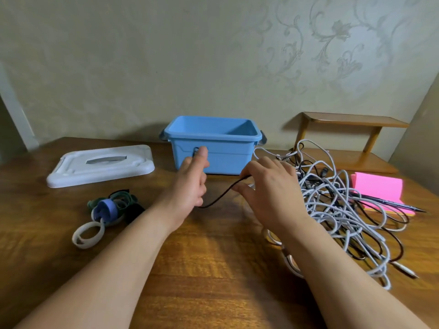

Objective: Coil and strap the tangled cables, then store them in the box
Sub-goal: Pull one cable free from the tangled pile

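A tangle of white and black cables [337,210] lies on the right of the wooden table [202,269]. One thin black cable [221,197] stretches between my hands. My left hand [190,186] holds its end in the curled lower fingers, thumb raised. My right hand [268,188] pinches the same cable at the edge of the tangle. The open blue box [213,153] stands just behind both hands. A heap of straps [111,210], blue, green, black and white, lies on the left.
The box's white lid [99,165] lies flat at the back left. A pink sticky-note pad [377,188] with a pen [394,204] on it sits at the right. A small wooden shelf [344,141] stands behind the tangle against the wall.
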Demonstrator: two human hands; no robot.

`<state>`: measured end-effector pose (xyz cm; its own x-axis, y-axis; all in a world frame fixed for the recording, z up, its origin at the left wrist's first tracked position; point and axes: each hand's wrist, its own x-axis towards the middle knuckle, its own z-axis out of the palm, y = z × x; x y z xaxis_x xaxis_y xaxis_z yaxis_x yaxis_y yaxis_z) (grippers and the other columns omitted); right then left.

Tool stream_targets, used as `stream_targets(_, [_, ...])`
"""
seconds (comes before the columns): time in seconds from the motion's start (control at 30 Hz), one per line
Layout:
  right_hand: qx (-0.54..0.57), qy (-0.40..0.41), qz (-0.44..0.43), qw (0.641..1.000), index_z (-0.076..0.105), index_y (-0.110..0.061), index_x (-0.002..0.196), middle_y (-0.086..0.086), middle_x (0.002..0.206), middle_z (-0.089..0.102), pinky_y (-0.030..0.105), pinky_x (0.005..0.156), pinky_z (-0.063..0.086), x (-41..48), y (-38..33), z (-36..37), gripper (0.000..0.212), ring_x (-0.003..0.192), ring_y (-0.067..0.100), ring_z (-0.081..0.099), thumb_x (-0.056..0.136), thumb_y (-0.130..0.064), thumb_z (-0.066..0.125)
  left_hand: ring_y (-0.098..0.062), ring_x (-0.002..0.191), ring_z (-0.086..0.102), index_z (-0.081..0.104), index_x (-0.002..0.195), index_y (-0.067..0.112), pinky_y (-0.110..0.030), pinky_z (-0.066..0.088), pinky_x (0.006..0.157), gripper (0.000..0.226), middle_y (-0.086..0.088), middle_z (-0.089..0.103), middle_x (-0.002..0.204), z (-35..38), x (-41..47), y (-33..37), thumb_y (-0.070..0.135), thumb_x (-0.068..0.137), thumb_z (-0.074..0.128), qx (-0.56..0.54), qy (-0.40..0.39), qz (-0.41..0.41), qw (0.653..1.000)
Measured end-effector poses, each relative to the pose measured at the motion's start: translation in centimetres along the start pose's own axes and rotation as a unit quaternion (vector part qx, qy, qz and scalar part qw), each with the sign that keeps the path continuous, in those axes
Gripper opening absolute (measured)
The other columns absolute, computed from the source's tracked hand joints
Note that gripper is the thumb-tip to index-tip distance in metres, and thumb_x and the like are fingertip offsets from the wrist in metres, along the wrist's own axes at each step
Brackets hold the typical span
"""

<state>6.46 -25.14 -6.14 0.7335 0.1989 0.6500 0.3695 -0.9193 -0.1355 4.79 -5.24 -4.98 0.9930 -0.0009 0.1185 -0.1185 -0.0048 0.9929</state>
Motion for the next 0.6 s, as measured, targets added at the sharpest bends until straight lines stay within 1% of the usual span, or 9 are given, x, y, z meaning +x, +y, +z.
stream_targets(0.07, [0.011,0.006,0.002,1.000,0.069,-0.028,0.095,-0.008,0.095,0.066,0.040,0.096,0.038,0.1,-0.2,-0.2,0.030,0.097,0.023,0.063,0.084,-0.055,0.076,-0.006,0.073,0.048,0.058,0.122,0.027,-0.032,0.038,0.070,0.057,0.008,0.053,0.090,1.0,-0.5,-0.4,0.074,0.105,0.031,0.133,-0.033,0.041,0.990])
stream_targets(0.1, [0.021,0.005,-0.003,1.000,0.067,-0.027,0.094,-0.007,0.093,0.066,0.041,0.094,0.040,0.1,-0.4,-0.2,0.030,0.094,0.024,0.063,0.084,-0.053,0.075,-0.004,0.086,0.056,0.058,0.119,0.028,-0.034,0.045,0.079,0.053,0.008,0.061,0.100,1.4,-0.7,-0.6,0.070,0.107,0.029,0.200,-0.042,0.062,0.977])
stream_targets(0.13, [0.034,0.001,-0.010,0.999,0.065,-0.025,0.093,-0.006,0.091,0.066,0.041,0.091,0.041,0.1,-0.6,-0.3,0.028,0.091,0.025,0.062,0.084,-0.049,0.075,-0.005,0.098,0.060,0.057,0.115,0.027,-0.038,0.048,0.089,0.048,0.007,0.064,0.108,1.9,-0.8,-0.8,0.065,0.109,0.029,0.249,-0.049,0.073,0.964])
stream_targets(0.2, [0.078,-0.017,-0.002,0.997,0.060,-0.021,0.093,-0.004,0.089,0.063,0.043,0.082,0.044,0.0,-0.9,-0.3,0.024,0.086,0.028,0.060,0.082,-0.035,0.076,-0.012,0.106,0.062,0.053,0.108,0.025,-0.049,0.050,0.100,0.042,0.003,0.065,0.110,2.3,-0.8,-1.1,0.060,0.110,0.030,0.292,-0.070,0.073,0.951])
stream_targets(0.3, [0.123,-0.044,0.010,0.991,0.055,-0.022,0.095,-0.004,0.089,0.062,0.047,0.074,0.049,-0.1,-0.8,-0.3,0.028,0.082,0.027,0.057,0.078,-0.029,0.076,-0.016,0.103,0.064,0.052,0.107,0.029,-0.055,0.052,0.097,0.039,0.004,0.066,0.107,2.2,-0.7,-1.6,0.061,0.110,0.030,0.331,-0.090,0.090,0.935])
stream_targets(0.37, [0.131,-0.047,0.004,0.990,0.055,-0.024,0.103,-0.007,0.090,0.064,0.045,0.076,0.049,-0.2,-0.8,-0.2,0.028,0.083,0.024,0.060,0.082,-0.030,0.073,-0.016,0.101,0.066,0.052,0.109,0.033,-0.055,0.054,0.091,0.034,0.006,0.068,0.106,2.0,-0.5,-2.0,0.060,0.111,0.030,0.366,-0.092,0.103,0.920])
stream_targets(0.47, [0.176,-0.071,0.019,0.982,0.057,-0.029,0.119,-0.011,0.096,0.067,0.042,0.083,0.050,-0.3,-0.9,-0.5,0.036,0.091,0.018,0.063,0.087,-0.034,0.071,-0.018,0.093,0.069,0.055,0.106,0.035,-0.055,0.056,0.084,0.041,0.006,0.070,0.098,1.8,-0.3,-2.3,0.063,0.110,0.026,0.382,-0.066,0.134,0.912])
stream_targets(0.53, [0.209,-0.090,0.018,0.974,0.058,-0.032,0.122,-0.013,0.104,0.069,0.045,0.091,0.051,-0.2,-0.9,-0.7,0.038,0.099,0.016,0.065,0.086,-0.040,0.065,-0.016,0.087,0.068,0.057,0.100,0.032,-0.055,0.056,0.080,0.047,0.005,0.069,0.091,1.8,-0.2,-2.2,0.064,0.110,0.024,0.361,-0.041,0.162,0.918])
stream_targets(0.6, [0.239,-0.120,0.007,0.964,0.057,-0.033,0.131,-0.012,0.118,0.068,0.048,0.099,0.051,-0.1,-0.8,-1.0,0.048,0.112,0.015,0.064,0.085,-0.045,0.060,-0.014,0.084,0.067,0.058,0.096,0.030,-0.055,0.055,0.080,0.047,0.005,0.068,0.088,1.5,0.0,-2.1,0.061,0.111,0.025,0.348,-0.017,0.177,0.921])
